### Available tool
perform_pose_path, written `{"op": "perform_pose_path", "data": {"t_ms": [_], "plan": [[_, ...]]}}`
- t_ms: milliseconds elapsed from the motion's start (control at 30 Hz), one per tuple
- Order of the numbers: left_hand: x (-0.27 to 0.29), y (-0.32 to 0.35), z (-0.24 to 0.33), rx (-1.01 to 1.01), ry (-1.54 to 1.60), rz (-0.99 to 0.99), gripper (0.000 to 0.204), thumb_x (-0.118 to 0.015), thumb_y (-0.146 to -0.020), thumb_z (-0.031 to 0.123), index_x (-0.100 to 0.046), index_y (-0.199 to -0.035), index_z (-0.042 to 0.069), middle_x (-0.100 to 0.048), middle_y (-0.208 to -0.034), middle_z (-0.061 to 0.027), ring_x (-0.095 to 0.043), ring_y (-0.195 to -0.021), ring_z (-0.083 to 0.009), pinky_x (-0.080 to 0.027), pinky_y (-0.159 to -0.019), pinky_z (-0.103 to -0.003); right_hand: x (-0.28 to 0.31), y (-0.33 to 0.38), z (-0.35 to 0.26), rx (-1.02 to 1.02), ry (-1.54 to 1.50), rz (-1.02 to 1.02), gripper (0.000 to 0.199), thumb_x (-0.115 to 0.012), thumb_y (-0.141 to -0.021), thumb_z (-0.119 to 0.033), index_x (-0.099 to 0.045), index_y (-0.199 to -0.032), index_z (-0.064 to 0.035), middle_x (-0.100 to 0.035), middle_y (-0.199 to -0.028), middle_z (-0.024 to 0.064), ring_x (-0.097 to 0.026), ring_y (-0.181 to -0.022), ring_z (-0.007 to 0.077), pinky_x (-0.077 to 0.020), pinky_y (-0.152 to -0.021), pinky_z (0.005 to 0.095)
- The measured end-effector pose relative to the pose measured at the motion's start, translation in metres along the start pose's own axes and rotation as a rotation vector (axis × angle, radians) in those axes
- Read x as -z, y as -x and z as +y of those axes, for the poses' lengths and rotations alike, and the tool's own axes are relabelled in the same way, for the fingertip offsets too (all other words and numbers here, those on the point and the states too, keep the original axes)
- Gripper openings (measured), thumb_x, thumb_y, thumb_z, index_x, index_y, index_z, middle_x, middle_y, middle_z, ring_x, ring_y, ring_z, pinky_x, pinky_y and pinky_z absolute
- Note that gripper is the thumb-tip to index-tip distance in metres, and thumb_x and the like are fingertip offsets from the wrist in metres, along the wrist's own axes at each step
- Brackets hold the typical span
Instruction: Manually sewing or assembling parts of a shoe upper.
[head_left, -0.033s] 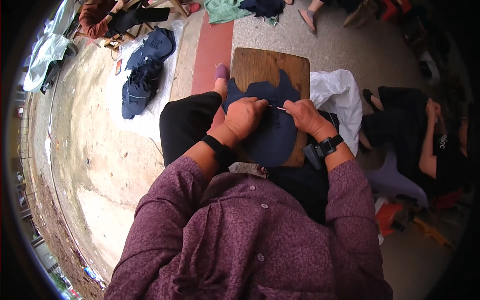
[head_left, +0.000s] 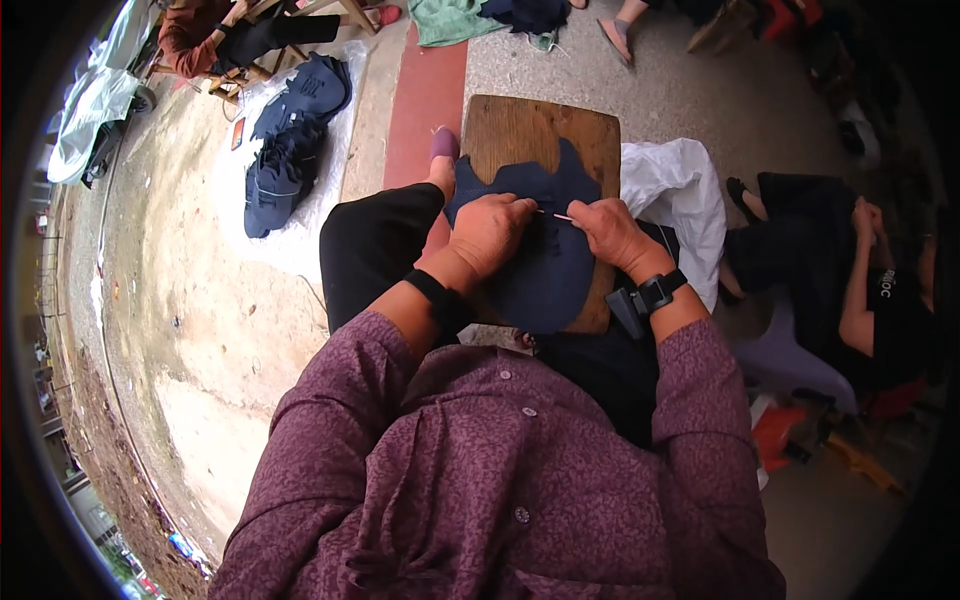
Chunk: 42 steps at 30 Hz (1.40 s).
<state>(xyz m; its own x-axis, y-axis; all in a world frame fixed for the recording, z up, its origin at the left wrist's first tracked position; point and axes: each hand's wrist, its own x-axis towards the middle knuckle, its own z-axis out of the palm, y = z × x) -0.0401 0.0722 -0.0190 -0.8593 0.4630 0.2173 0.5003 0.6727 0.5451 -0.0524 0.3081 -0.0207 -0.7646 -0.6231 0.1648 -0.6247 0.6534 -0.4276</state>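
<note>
Head view, left hand: your left hand point(head_left: 487, 237) rests on the dark blue fabric piece point(head_left: 548, 285); you cannot tell whether its grip is clamped.
Head view, right hand: your right hand point(head_left: 610, 235) has its grip clamped on the thin pale tool point(head_left: 563, 216).
Head view, fabric position: flat on the wooden tabletop point(head_left: 510, 130), beneath both hands.
</note>
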Motion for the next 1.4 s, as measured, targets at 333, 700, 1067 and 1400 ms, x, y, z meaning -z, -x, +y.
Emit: {"op": "perform_pose_path", "data": {"t_ms": [333,700,1067,1400], "plan": [[-0.014,-0.011,-0.001,-0.070,-0.185,-0.067,0.010,-0.056,-0.085,0.015,-0.057,-0.092,0.008,-0.057,-0.086,-0.0115,-0.064,-0.078,-0.0318,-0.052,-0.067,-0.040,-0.012,-0.006,-0.012,-0.061,-0.138,0.061,0.014,-0.064,-0.081,-0.007,-0.051,-0.086,-0.0051,-0.061,-0.071,0.0177,-0.063,-0.074,0.0401,-0.0496,-0.062,0.0447],[-0.005,-0.010,-0.003,-0.222,-0.050,-0.081,0.010,-0.057,-0.083,0.012,-0.060,-0.091,0.007,-0.058,-0.083,-0.0115,-0.064,-0.078,-0.0319,-0.052,-0.067,-0.040,0.006,-0.016,-0.024,-0.265,-0.190,-0.167,0.048,-0.084,-0.062,-0.016,-0.048,-0.091,-0.0041,-0.059,-0.080,0.0174,-0.060,-0.081,0.0384,-0.0471,-0.070,0.0418],[0.026,0.003,-0.035,-0.089,0.230,-0.168,0.006,-0.061,-0.079,0.003,-0.063,-0.079,0.008,-0.058,-0.084,-0.0108,-0.063,-0.080,-0.0333,-0.051,-0.069,-0.040,0.017,-0.028,-0.025,-0.399,-0.172,-0.334,0.050,-0.087,-0.058,-0.019,-0.050,-0.088,-0.0029,-0.062,-0.085,0.0156,-0.062,-0.085,0.0361,-0.0484,-0.071,0.0412],[0.008,-0.007,-0.012,-0.031,0.419,0.092,0.010,-0.073,-0.078,0.004,-0.064,-0.082,0.004,-0.062,-0.078,-0.0093,-0.063,-0.071,-0.0253,-0.050,-0.066,-0.032,0.014,-0.027,-0.029,-0.568,-0.362,-0.201,0.029,-0.075,-0.072,-0.018,-0.049,-0.078,-0.0045,-0.060,-0.073,0.0152,-0.061,-0.073,0.0330,-0.0460,-0.064,0.0402]]}}
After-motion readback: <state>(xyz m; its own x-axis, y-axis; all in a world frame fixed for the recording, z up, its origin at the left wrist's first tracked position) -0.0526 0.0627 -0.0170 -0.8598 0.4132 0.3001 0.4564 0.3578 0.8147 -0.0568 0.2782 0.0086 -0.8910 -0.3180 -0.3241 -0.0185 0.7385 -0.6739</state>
